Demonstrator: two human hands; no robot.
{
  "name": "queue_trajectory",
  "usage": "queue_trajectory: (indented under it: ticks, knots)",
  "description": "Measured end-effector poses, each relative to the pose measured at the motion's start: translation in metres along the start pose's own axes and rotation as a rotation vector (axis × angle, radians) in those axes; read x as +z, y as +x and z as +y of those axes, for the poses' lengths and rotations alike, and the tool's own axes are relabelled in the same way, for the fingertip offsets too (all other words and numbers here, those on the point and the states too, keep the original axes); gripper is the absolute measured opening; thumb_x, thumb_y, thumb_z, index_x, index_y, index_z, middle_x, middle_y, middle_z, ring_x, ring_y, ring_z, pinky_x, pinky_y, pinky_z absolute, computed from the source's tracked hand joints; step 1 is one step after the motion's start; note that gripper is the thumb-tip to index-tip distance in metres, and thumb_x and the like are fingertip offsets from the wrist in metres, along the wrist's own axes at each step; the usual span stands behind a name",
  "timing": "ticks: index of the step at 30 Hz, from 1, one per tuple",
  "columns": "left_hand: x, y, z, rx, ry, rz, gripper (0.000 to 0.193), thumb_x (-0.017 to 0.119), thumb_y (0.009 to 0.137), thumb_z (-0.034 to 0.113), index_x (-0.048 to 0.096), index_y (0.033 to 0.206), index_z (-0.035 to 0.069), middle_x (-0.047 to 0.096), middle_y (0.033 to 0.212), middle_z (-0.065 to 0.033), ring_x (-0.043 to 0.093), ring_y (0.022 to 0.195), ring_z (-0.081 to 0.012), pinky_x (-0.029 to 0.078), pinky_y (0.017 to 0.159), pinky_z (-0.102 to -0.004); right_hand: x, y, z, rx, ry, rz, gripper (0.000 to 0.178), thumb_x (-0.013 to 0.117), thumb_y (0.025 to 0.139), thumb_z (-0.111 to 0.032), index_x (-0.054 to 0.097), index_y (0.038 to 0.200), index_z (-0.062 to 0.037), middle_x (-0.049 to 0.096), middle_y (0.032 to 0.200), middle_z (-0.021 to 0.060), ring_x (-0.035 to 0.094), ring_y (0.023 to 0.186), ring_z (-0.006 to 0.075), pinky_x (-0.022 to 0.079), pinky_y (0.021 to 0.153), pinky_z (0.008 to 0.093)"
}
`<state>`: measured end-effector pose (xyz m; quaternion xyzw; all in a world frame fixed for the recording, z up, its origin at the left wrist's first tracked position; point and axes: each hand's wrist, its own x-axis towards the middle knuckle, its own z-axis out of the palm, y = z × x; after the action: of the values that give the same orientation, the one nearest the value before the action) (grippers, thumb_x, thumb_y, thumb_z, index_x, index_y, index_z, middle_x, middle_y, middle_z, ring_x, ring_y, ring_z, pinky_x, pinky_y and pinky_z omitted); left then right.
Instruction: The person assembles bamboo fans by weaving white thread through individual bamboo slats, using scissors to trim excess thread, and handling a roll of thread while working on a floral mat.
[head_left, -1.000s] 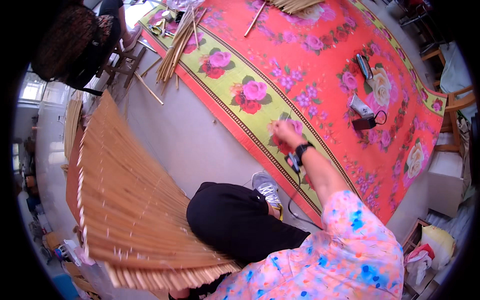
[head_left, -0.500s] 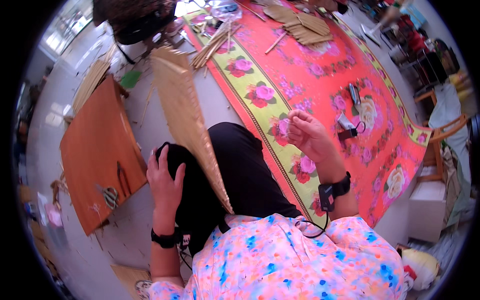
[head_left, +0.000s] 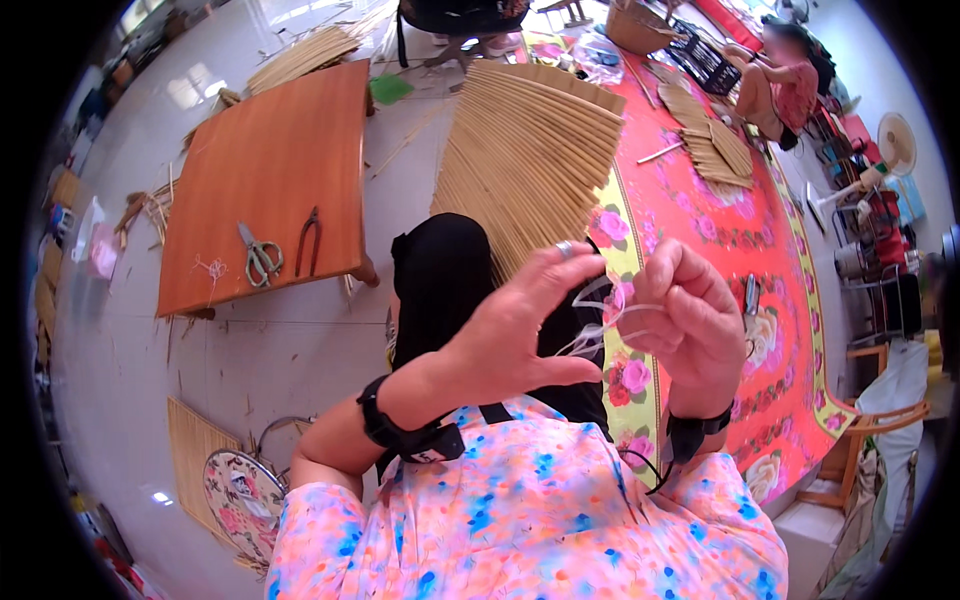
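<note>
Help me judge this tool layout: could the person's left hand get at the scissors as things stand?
Probably yes: the green-handled scissors lie uncovered on the wooden table, and the left hand, spread open, seemingly has only the left leg to reach across.

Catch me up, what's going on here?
The person's right hand pinches a looped, thin white strand. The left hand is spread open beside it; whether it touches the strand is unclear. A fan of straw-coloured stalks spreads out beyond the black-trousered knees. Scissors and pliers lie on the wooden table to the left. Another person sits farther off, upper right.
</note>
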<state>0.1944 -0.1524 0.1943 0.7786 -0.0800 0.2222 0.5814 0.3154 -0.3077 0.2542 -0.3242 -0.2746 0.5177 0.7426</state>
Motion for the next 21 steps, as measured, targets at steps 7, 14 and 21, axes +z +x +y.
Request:
queue_trajectory:
  ticks: [7,14,21]
  knots:
    - [-0.002,-0.029,-0.020,-0.309,-0.642,-0.071,0.031,0.047,0.098,0.022,0.062,0.089,-0.004,0.065,0.080,-0.0101,0.063,0.063,-0.0151,0.050,0.060,-0.0243,0.000,0.016,0.020,-0.057,-0.447,0.311,0.026,0.051,0.092,-0.008,0.048,0.116,0.0008,0.054,0.091,0.0037,0.043,0.067,0.0077,0.035,0.059,0.0215]
    - [-0.050,-0.033,-0.035,-0.343,-1.068,0.252,0.044,0.037,0.100,0.037,0.056,0.100,-0.002,0.064,0.090,-0.0176,0.065,0.073,-0.0223,0.053,0.070,-0.0307,-0.036,0.016,0.062,0.124,-0.501,0.251,0.034,0.054,0.092,-0.014,0.048,0.123,-0.0025,0.058,0.112,0.0049,0.056,0.095,0.0104,0.043,0.079,0.0238]
    - [-0.046,-0.025,-0.029,-0.260,-1.236,0.275,0.045,0.033,0.101,0.036,0.054,0.111,-0.002,0.062,0.104,-0.0181,0.064,0.093,-0.0254,0.051,0.081,-0.0354,-0.014,0.033,0.110,0.222,-0.274,0.067,0.036,0.047,0.097,-0.020,0.046,0.128,-0.0026,0.055,0.119,0.0056,0.052,0.112,0.0145,0.042,0.091,0.0292]
